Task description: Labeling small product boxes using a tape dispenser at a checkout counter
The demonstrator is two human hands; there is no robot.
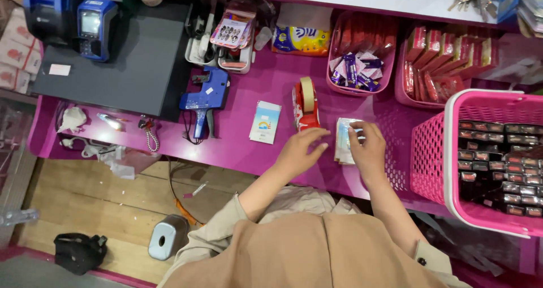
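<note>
Magenta table (254,146) carrying a small stack of pale cards (343,141), lying just right of the red tape dispenser (305,104) and left of the pink basket (452,152). Right hand (369,149) bending over the stack, fingers curling onto its top edge, seemingly steadying it; left hand (302,149) reaching in from the left, fingers loosely together, tips just short of the stack. Card faces blurring, too small to read; right palm hiding the stack's right side; basket cut off at the right edge
</note>
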